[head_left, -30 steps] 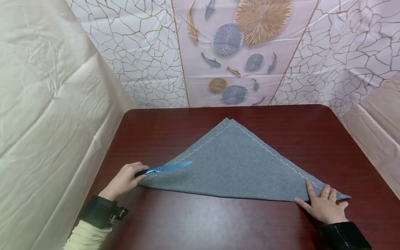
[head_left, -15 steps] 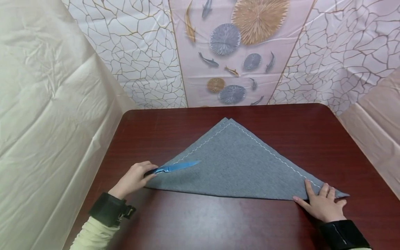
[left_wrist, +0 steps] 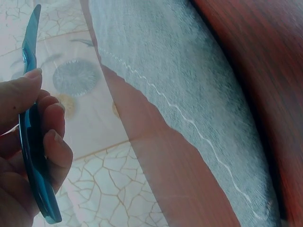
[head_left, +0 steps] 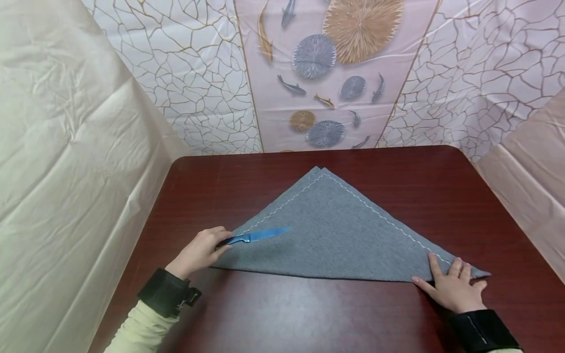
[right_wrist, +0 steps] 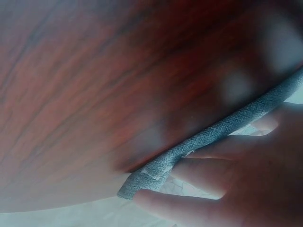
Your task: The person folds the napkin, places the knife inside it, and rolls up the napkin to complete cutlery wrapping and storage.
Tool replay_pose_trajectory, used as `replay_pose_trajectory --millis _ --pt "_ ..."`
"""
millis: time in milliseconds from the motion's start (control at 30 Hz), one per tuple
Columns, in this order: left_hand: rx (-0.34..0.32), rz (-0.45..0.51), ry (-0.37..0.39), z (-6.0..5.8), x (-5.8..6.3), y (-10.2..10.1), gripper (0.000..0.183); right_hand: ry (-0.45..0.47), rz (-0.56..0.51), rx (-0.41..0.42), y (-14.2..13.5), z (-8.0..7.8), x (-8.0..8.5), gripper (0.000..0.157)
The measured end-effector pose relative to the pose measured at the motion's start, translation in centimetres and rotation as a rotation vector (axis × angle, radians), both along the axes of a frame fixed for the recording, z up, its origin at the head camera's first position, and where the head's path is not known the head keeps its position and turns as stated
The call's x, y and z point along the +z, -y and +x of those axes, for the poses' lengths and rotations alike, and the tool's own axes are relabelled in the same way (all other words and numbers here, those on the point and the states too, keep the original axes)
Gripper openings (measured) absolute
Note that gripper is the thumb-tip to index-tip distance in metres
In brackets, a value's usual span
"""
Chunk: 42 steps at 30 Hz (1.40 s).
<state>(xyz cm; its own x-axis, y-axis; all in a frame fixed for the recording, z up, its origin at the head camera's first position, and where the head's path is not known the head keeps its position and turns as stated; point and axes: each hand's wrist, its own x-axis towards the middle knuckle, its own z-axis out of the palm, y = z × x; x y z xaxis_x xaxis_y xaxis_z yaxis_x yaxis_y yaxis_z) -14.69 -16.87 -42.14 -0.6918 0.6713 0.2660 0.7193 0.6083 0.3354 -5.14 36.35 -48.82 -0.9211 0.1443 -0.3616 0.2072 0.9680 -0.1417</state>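
Note:
My left hand [head_left: 199,251] grips a blue knife [head_left: 265,234] by its dark handle, the blade pointing right over the left part of a grey cloth [head_left: 335,230]. In the left wrist view, thumb and fingers curl round the handle of the knife [left_wrist: 35,161], and the cloth [left_wrist: 184,71] lies beyond. The cloth is folded into a triangle, its peak at the far side, with white wavy stitching along two edges. Fingers spread, my right hand [head_left: 456,290] rests on the right corner. The right wrist view shows the right hand [right_wrist: 251,175] on the cloth's edge [right_wrist: 213,135].
A dark red wooden table [head_left: 282,314] bears the cloth. Behind it hangs a white and pink patterned sheet [head_left: 273,113]. A cream cloth [head_left: 88,196] covers the left side, and a pinkish cloth [head_left: 529,162] hangs at the right.
My left hand has moved to the right with the knife, farther over the cloth. The right hand stays on the corner. The whole head view has shifted slightly.

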Motion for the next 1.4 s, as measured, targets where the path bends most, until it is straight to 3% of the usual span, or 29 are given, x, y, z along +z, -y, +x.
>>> replay_pose_trajectory --millis 400,900,1067,1400 --pt "-0.073 -0.011 0.036 0.1 0.6 -2.6 0.021 -0.012 -0.005 0.003 0.0 0.1 0.0 0.104" --pt "-0.154 -0.008 -0.005 -0.5 0.6 -7.0 0.016 -0.046 -0.013 0.008 -0.1 0.4 -0.1 0.103" --pt "-0.164 -0.023 -0.047 -0.5 0.5 -8.3 0.015 -0.057 -0.013 0.008 -0.1 0.4 -0.3 0.103" --pt "-0.183 -0.027 -0.048 -0.4 0.4 -11.0 0.016 -0.059 -0.013 0.007 -0.2 0.4 -0.5 0.102"
